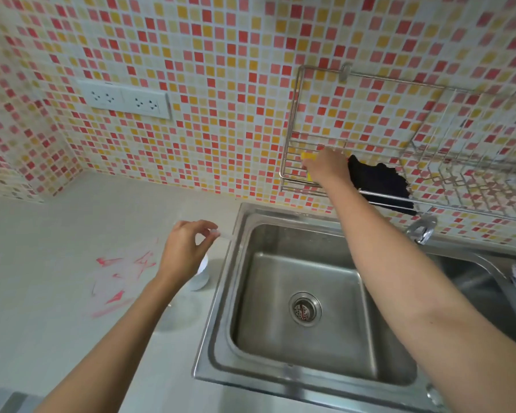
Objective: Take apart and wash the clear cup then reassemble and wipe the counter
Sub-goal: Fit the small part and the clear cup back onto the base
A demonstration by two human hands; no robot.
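Left hand [182, 251] with straw [221, 234] over cup [201, 278]

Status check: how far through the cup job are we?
Disassembly looks started: the left hand pinches a thin clear piece near the clear cup. In hand: the right hand touches the yellow sponge in the wire rack. Left: washing (sink looks dry), reassembly, wiping the red marks off the counter.

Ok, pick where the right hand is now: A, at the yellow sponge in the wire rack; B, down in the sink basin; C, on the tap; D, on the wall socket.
A: the right hand is up in the wire rack on the yellow sponge, beside the black cloth; the left hand pinches a small clear piece.
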